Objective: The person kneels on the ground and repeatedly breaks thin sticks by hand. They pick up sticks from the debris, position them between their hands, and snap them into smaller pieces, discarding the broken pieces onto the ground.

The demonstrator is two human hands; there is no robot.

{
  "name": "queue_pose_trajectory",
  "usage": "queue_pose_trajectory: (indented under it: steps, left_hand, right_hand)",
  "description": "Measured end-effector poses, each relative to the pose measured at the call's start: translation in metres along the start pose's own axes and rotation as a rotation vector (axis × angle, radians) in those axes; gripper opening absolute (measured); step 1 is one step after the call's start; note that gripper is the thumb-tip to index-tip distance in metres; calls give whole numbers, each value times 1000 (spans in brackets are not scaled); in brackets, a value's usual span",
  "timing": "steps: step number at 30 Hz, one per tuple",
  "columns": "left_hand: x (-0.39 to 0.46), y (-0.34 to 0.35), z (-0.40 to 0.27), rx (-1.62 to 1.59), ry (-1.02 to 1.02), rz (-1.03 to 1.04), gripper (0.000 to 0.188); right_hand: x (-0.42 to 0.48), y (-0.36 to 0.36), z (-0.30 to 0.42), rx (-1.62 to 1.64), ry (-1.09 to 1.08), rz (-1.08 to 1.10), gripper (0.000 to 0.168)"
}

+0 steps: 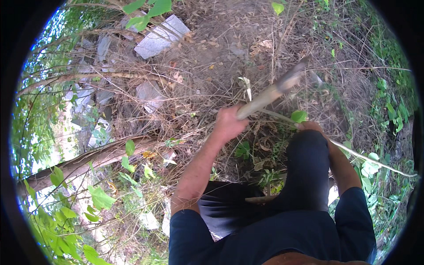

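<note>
My left hand [230, 122] is closed around the thick wooden handle of a cutting tool [261, 101]. Its dark head, at the upper right end, is motion-blurred, so the exact kind of blade is unclear. Beside my raised right knee [308, 149], my right hand [310, 126] grips a thin, pale woody stem [364, 155] that trails off to the right. The stem's other end runs left, passing beneath the tool. A green leaf [299, 116] shows just above that hand. Near the handle stands a splintered, whitish stem end [246, 86].
Dry twigs and leaf litter [212, 63] cover the ground. A pale stone slab [163, 37] and several rocks [149, 95] lie at upper left. A thick branch [99, 155] reaches in from the left. Leafy shoots [101, 198] hang at lower left; green undergrowth [394, 109] borders the right.
</note>
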State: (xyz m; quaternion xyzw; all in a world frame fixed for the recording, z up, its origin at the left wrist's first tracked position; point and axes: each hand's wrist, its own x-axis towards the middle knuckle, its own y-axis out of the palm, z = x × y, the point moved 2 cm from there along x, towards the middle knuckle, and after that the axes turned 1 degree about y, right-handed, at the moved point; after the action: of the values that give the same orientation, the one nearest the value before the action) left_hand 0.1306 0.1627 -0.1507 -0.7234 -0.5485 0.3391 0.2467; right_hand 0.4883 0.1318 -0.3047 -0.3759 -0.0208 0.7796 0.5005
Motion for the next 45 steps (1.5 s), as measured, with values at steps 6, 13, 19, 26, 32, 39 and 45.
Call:
queue_pose_trajectory:
  steps: [6, 13, 19, 26, 32, 39, 45]
  left_hand:
    - [-88, -43, 157, 791, -593, 314, 31]
    - [-122, -42, 179, 613, -614, 126, 31]
    - [-88, 4, 176, 545, -389, 242, 31]
    - [-86, 31, 183, 711, -243, 363, 30]
    - [-89, 13, 103, 652, -69, 212, 26]
    - [-105, -14, -87, 472, 699, -380, 34]
    - [-79, -34, -128, 664, 656, -294, 38]
  right_hand:
    - [-2, 12, -57, -28, -181, -64, 45]
    - [-2, 23, -116, -218, -80, 53, 52]
    - [-7, -15, -106, -473, -68, 29, 58]
    - [-37, -92, -31, -628, 58, -159, 92]
    - [-66, -120, 50, -674, -70, -282, 76]
    - [-95, -93, 133, -702, -141, -270, 65]
    - [-152, -70, 174, -600, -348, -248, 64]
